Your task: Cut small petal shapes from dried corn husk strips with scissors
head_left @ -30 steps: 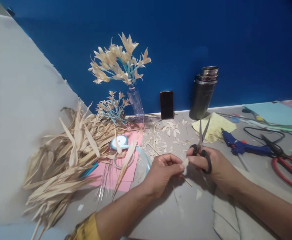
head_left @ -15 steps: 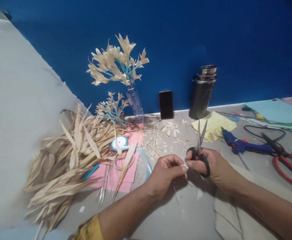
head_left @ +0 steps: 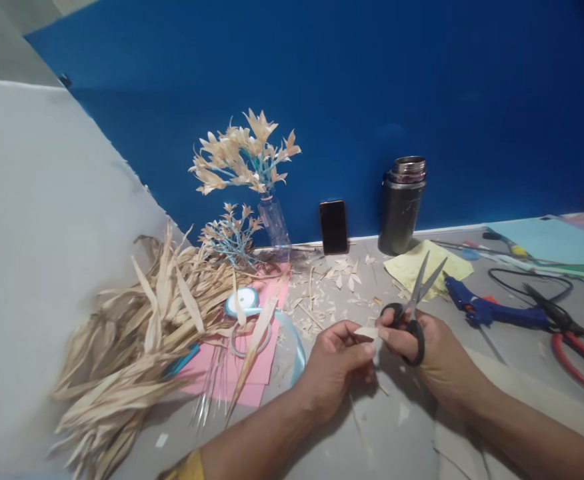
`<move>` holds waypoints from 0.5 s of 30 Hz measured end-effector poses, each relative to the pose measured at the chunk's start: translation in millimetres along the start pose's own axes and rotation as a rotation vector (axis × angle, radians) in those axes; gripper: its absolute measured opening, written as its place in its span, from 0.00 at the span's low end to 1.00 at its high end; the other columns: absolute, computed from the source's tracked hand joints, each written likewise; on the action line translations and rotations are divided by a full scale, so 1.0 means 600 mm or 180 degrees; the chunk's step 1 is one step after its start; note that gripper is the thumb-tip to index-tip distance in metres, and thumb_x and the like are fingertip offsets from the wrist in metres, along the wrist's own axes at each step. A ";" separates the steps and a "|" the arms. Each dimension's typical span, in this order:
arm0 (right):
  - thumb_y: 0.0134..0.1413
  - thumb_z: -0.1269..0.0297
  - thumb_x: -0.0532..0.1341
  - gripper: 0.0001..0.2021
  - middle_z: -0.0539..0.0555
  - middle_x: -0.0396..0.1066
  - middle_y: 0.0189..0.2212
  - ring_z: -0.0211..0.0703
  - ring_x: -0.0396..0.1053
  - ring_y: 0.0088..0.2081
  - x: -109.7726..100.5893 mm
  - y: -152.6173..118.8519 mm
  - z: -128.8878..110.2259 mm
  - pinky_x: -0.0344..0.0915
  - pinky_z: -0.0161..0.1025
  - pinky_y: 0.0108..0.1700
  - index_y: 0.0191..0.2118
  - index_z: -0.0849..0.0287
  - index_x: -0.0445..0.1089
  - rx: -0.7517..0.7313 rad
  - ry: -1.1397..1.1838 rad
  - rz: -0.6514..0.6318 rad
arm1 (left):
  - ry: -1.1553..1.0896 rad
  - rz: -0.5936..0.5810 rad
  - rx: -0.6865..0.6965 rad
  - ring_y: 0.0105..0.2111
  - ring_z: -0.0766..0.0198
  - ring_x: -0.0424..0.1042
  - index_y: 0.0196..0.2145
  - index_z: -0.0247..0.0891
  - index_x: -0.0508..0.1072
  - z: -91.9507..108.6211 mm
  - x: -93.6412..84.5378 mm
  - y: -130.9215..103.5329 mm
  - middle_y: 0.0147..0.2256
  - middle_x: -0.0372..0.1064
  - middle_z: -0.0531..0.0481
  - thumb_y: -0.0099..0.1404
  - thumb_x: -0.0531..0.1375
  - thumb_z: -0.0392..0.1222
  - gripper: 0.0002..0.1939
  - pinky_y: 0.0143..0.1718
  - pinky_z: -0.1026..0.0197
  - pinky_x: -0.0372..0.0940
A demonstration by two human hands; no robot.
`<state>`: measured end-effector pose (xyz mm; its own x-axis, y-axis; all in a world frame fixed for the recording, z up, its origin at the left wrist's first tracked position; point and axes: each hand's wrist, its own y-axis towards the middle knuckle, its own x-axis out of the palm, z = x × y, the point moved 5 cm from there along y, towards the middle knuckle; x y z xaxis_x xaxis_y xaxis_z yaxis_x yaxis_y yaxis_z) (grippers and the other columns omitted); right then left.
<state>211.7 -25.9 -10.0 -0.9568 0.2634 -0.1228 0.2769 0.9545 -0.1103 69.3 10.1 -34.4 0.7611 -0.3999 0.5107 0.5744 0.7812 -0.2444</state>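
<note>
Between my two hands is a small pale piece of corn husk (head_left: 367,331). My left hand (head_left: 336,363) is closed, pinching it between thumb and fingers. My right hand (head_left: 425,340) has its fingers through the handles of a pair of scissors (head_left: 416,303), whose blades point up and away, spread apart. The right thumb and a fingertip also touch the husk piece's right end. Small cut husk scraps (head_left: 339,277) lie scattered on the table beyond my hands.
Left lies a heap of dried corn husks (head_left: 122,347), with pink paper (head_left: 252,393) and a ribbon spool (head_left: 242,301). Husk flowers (head_left: 245,153) stand in a plastic bottle (head_left: 273,223). Behind are a phone (head_left: 333,227) and flask (head_left: 402,207); right, a glue gun (head_left: 497,312) and red-handled cutters (head_left: 579,347).
The scissors have tilted to the right, their blades still apart. More of the husk piece shows between my fingertips. The whole scene sits a little lower as the head view shifted.
</note>
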 end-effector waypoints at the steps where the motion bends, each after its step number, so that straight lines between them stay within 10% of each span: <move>1: 0.47 0.54 0.65 0.13 0.45 0.65 0.22 0.39 0.61 0.25 0.004 -0.002 -0.001 0.58 0.36 0.29 0.34 0.58 0.68 -0.0004 -0.0037 -0.0005 | 0.0014 0.0035 0.0030 0.19 0.70 0.64 0.32 0.36 0.69 -0.003 -0.001 0.001 0.22 0.66 0.55 0.46 0.74 0.45 0.21 0.24 0.64 0.59; 8: 0.43 0.53 0.66 0.15 0.48 0.69 0.22 0.42 0.65 0.25 0.025 -0.008 0.006 0.62 0.36 0.29 0.32 0.57 0.67 0.0082 -0.0105 -0.0171 | -0.0045 0.0194 0.0065 0.20 0.71 0.62 0.26 0.36 0.67 0.002 -0.005 0.000 0.21 0.65 0.54 0.48 0.72 0.46 0.18 0.26 0.65 0.57; 15: 0.53 0.42 0.60 0.23 0.48 0.62 0.18 0.35 0.56 0.20 0.058 -0.020 0.026 0.52 0.34 0.24 0.24 0.59 0.66 0.0196 -0.0404 -0.1446 | 0.0213 0.0521 0.0522 0.24 0.66 0.67 0.25 0.37 0.67 0.037 -0.013 -0.007 0.21 0.68 0.52 0.52 0.64 0.37 0.07 0.31 0.62 0.61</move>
<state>176.1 -30.5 -28.2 -0.9650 -0.2015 -0.1677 -0.1586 0.9581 -0.2385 54.2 20.6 -19.2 0.8615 -0.2880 0.4181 0.3892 0.9035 -0.1795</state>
